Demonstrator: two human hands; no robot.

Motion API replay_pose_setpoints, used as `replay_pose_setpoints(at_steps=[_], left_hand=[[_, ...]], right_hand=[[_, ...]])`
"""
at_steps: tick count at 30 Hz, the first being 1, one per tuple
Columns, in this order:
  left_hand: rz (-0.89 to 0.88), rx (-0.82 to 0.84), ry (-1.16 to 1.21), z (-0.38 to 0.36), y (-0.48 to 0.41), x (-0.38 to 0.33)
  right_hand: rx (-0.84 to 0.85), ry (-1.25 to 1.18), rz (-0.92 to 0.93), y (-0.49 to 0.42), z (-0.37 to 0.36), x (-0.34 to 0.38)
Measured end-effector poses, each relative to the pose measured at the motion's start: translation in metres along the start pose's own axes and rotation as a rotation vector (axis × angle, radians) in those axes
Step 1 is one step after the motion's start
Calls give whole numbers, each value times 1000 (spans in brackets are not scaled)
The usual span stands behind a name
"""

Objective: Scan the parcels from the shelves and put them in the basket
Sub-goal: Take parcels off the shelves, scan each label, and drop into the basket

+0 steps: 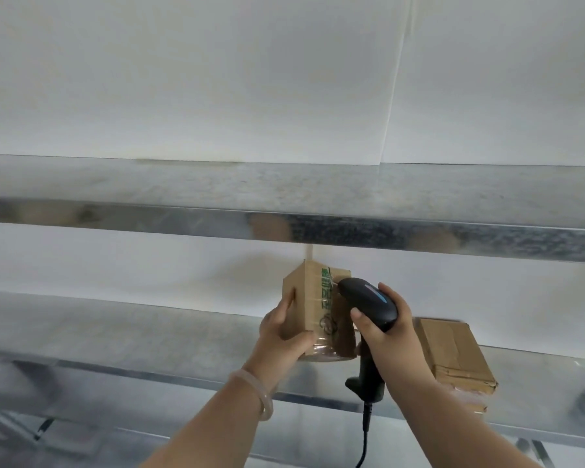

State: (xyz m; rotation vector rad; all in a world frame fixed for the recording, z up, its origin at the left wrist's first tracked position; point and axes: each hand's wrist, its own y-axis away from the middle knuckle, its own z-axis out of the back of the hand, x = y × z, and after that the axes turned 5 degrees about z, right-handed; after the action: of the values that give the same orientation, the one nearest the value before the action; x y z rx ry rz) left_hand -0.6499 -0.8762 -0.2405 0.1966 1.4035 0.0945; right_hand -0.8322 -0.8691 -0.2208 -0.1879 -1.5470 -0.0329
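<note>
Parcel (306, 298) under scan, upright at the shelf (149, 332) front.
Its near corner is clasped in the left grip (281, 336); the right grip (382, 329), just beside, is wrapped round the scanner (368, 302), nose towards the taped face. Scanning looks the step in hand; next, lift it clear to a basket not in view.

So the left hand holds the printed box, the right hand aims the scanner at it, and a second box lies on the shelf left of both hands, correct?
Not quite: the head view shows the second box on the shelf right of both hands, not left. The left hand does hold the printed box, and the right hand aims the scanner at it.
</note>
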Motion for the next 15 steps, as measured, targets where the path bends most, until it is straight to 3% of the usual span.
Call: replay_pose_setpoints(at_steps=[7,12,15], left_hand=[[71,-206,-274,20,2,1],[37,-184,-122,29,0,7],[12,-76,54,40,3,4]], right_hand=[[73,3,107,22,-39,-2],[133,28,160,28,-52,-3],[47,36,154,23,-49,-4]])
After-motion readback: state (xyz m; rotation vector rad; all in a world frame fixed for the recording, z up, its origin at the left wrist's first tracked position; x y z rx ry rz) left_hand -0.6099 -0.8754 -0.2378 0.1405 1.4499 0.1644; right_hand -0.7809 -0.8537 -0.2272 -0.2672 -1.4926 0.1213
